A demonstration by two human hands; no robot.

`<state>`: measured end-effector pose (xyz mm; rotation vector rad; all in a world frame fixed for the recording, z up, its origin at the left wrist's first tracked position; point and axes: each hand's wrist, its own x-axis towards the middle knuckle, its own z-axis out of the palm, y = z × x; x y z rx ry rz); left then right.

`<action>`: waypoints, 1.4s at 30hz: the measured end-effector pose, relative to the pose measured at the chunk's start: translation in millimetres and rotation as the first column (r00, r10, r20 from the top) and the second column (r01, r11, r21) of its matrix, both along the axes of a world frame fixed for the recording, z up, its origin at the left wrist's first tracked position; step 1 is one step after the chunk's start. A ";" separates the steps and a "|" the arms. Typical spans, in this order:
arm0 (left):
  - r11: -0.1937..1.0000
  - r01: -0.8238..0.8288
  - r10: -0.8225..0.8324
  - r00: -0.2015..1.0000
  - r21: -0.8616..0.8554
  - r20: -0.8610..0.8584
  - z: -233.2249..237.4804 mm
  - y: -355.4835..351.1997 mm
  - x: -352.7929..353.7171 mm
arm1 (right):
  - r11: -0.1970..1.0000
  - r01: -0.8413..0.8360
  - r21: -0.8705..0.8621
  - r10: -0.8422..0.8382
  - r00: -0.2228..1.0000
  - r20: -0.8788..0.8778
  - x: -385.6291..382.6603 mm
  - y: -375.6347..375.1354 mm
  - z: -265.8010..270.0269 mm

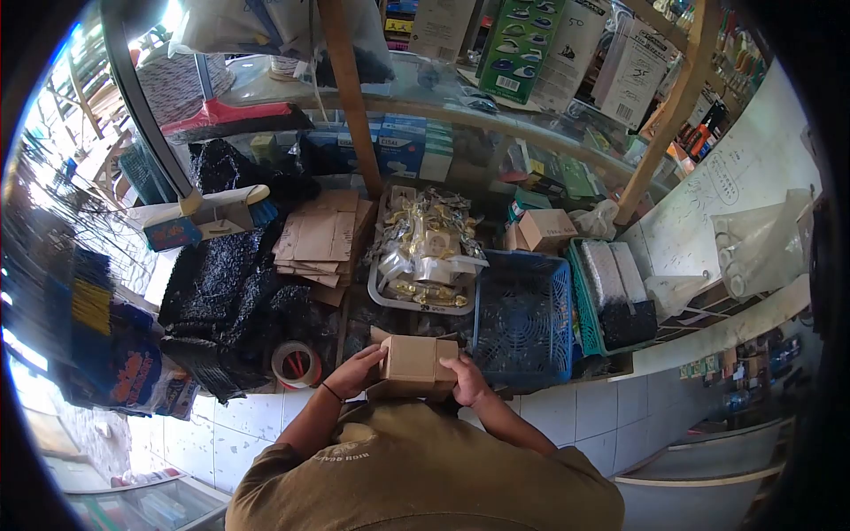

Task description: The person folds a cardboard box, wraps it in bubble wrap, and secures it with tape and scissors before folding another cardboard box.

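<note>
A small brown cardboard box (pixel 413 358) is held in front of my chest, with a flap sticking out at its upper left. My left hand (pixel 356 370) grips its left side, and my right hand (pixel 467 379) closes on the right side with the thumb on top. Just beyond the box is a white tray (pixel 423 306) heaped with metal fittings in clear plastic bags. To the right of the tray sits a blue plastic basket (pixel 522 372). Flattened brown cardboard pieces (pixel 317 237) are stacked left of the tray.
A roll of tape (pixel 297 365) lies near the front edge, left of my left hand. Black plastic wrapping (pixel 226 283) covers the left side. A green basket (pixel 586 310) with wrapped packs stands at right. Wooden posts (pixel 351 106) rise behind, before glass shelves of boxed goods.
</note>
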<state>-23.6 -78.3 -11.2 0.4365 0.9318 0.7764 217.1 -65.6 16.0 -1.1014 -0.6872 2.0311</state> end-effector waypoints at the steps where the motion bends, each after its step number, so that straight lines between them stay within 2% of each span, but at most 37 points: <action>1: 1.000 0.001 -0.001 1.000 0.001 -0.001 1.5 1.0 2.3 | 1.000 0.001 0.001 -0.001 1.000 -0.001 -0.5 0.5 -4.0; 3: 0.997 0.020 -0.017 0.999 0.078 -0.032 3.1 2.6 7.1 | 0.971 -0.027 0.238 0.010 0.997 0.074 0.0 2.6 -18.2; 7: 0.998 0.061 -0.059 0.997 0.035 -0.045 4.6 4.4 10.5 | 0.958 -0.014 0.285 -0.024 0.991 0.130 1.4 4.4 -41.7; 9: 0.993 0.067 -0.059 0.995 0.096 -0.084 1.8 5.4 11.6 | 0.950 0.153 0.273 -0.198 0.969 0.148 -1.9 6.2 -46.5; 10: 0.993 0.067 -0.059 0.995 0.098 -0.083 -0.4 6.2 12.5 | 0.949 0.152 0.275 -0.198 0.969 0.150 -2.4 6.3 -48.4; 12: 0.990 0.026 -0.022 0.999 0.139 -0.032 -2.9 6.2 13.4 | 0.884 0.262 0.386 -0.349 0.920 0.176 -7.3 4.4 -39.6; 16: 0.994 0.007 -0.010 1.000 0.109 0.025 -0.6 3.2 12.4 | 0.878 0.321 0.355 -0.383 0.916 0.118 -10.5 3.9 -27.4; 19: 0.989 0.079 -0.087 0.994 0.127 0.059 7.1 3.6 7.4 | 0.907 0.248 0.340 -0.308 0.942 0.136 -4.1 7.6 -37.7; 20: 0.905 0.210 -0.152 0.972 0.370 -0.179 6.5 3.0 4.6 | 0.909 0.231 0.346 -0.304 0.937 0.173 -4.2 8.4 -36.8; 21: 0.750 0.372 -0.143 0.899 0.547 -0.415 6.2 2.4 3.0 | 0.912 0.213 0.351 -0.299 0.931 0.211 -4.4 9.2 -36.1; 22: 0.751 0.371 -0.142 0.899 0.546 -0.415 5.8 2.2 2.6 | 0.912 0.212 0.351 -0.297 0.931 0.211 -4.5 9.5 -35.3; 24: 0.865 0.267 -0.138 0.941 0.426 -0.309 9.8 2.9 3.4 | 0.941 0.207 0.269 -0.266 0.941 0.208 -5.7 9.4 -30.9; 25: 0.865 0.267 -0.138 0.941 0.426 -0.309 9.7 3.6 4.1 | 0.941 0.207 0.269 -0.266 0.941 0.208 -7.2 9.1 -31.2; 27: 0.973 0.134 -0.120 0.989 0.188 -0.085 7.4 5.3 5.6 | 0.947 0.259 0.190 -0.301 0.923 0.242 -9.7 7.3 -33.7; 28: 0.973 0.135 -0.121 0.989 0.187 -0.085 4.1 5.8 5.1 | 0.947 0.260 0.190 -0.301 0.922 0.242 -9.7 7.3 -38.0; 30: 0.957 0.180 -0.155 0.980 0.229 -0.121 0.7 6.8 4.0 | 0.934 0.249 0.255 -0.336 0.854 0.397 -10.1 9.2 -45.8; 31: 0.957 0.180 -0.156 0.980 0.229 -0.120 -0.8 6.4 3.0 | 0.934 0.249 0.255 -0.336 0.853 0.398 -8.5 9.3 -49.2; 33: 0.861 0.313 -0.193 0.931 0.401 -0.311 5.3 5.6 1.8 | 0.958 0.222 0.179 -0.279 0.857 0.434 -6.9 10.5 -47.3; 34: 0.861 0.313 -0.193 0.931 0.402 -0.311 5.0 6.0 2.5 | 0.958 0.222 0.180 -0.280 0.856 0.434 -4.1 12.1 -45.5; 36: 0.951 0.209 -0.172 0.970 0.226 -0.172 2.9 6.2 5.6 | 0.982 0.139 -0.128 -0.125 0.986 0.112 0.9 14.4 -31.5; 40: 0.947 0.259 -0.221 0.955 0.190 -0.199 2.4 6.9 4.3 | 0.967 0.087 -0.238 -0.063 0.992 0.109 1.2 15.5 -9.4; 42: 0.937 0.266 -0.219 0.953 0.229 -0.208 11.2 4.7 4.9 | 0.966 0.012 -0.258 -0.016 1.000 -0.016 6.3 15.4 -16.1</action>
